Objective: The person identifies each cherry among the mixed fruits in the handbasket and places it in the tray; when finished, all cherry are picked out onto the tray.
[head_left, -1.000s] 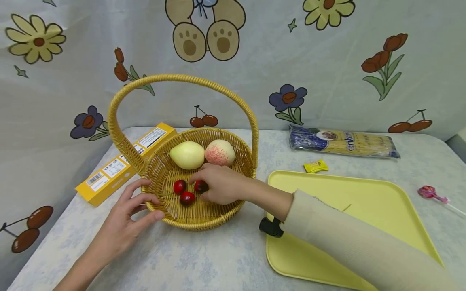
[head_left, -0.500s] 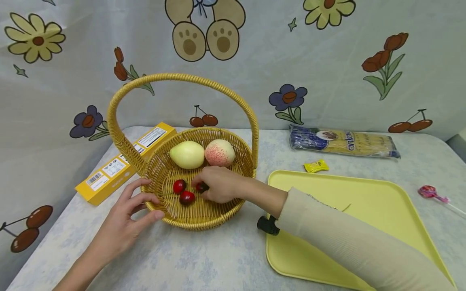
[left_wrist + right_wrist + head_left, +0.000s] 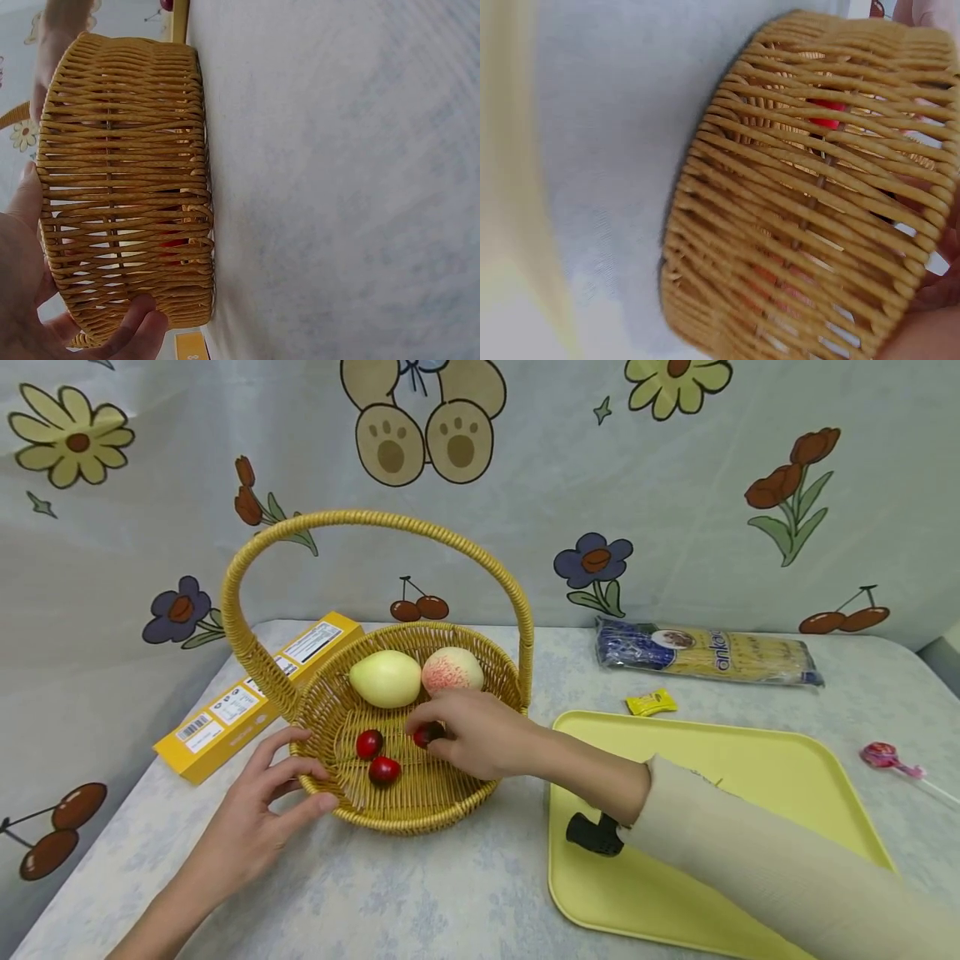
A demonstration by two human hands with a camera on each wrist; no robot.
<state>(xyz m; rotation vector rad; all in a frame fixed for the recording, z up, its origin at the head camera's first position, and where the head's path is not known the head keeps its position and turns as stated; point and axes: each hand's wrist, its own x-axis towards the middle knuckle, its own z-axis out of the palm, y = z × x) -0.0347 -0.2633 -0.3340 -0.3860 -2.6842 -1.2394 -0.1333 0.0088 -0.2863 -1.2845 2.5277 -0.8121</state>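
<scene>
A wicker basket point(image 3: 405, 822) with a tall arched handle stands on the table, holding a pale yellow-green pear point(image 3: 386, 679), a pink-speckled peach point(image 3: 453, 669) and several dark red cherries. Two of these, one cherry point(image 3: 369, 744) and another cherry point(image 3: 384, 771), lie on the basket floor. My right hand point(image 3: 483, 733) reaches inside and pinches a further cherry point(image 3: 427, 734) between thumb and fingers, partly covering it. At the left side, my left hand point(image 3: 258, 806) grips the basket rim; in the left wrist view its fingertips point(image 3: 142, 322) lie against the woven wall.
A yellow tray point(image 3: 600, 893) lies to the right, partly under my right forearm, with a thin stem showing on it. Behind it are a wrapped candy point(image 3: 651, 702) and a pasta packet point(image 3: 708, 652). A lollipop point(image 3: 885, 757) lies far right, an orange box point(image 3: 217, 727) behind the basket's left side.
My right hand has shifted a little to the right and up in the head view, with the cherry moving along in its fingers. My left hand and the basket have stayed put.
</scene>
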